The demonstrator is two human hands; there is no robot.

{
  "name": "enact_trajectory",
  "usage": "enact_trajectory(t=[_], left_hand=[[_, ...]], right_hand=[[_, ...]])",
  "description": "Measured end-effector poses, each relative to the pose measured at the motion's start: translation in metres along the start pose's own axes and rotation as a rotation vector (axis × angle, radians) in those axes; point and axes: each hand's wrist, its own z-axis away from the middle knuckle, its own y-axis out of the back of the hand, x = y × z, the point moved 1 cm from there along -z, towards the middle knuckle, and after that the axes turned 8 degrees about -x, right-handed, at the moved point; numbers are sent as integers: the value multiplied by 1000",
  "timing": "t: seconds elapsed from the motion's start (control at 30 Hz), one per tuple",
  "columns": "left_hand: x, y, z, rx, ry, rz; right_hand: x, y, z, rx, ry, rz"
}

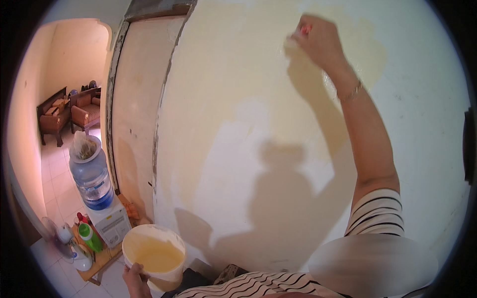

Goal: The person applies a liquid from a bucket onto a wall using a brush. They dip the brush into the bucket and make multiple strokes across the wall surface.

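My left hand [136, 280] grips the rim of a white plastic bucket [130, 238] at the lower left. Pale yellow paint [158, 257] lies inside it. High on the wall, my right hand [318, 41] is closed around a red-handled tool [306, 29]; its working end is hidden and blurred, so I cannot tell its exact kind. The painted wall [223, 167] before me bears wet-looking yellow patches over white, most of them in its upper part. My arm and head cast shadows across it.
Left of the wall stands a door [139, 93] with a worn frame. A water dispenser [113, 227] with a large blue bottle [91, 182] sits on a low wooden table [91, 270], beside a green jug [89, 236]. Upholstered chairs [87, 108] are in the room beyond.
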Motion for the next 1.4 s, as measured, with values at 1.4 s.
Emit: enact_trajectory(t=[1.4], left_hand=[[-2,23,22,211,-36,18]], right_hand=[[-2,-92,-116,421,287,-120]])
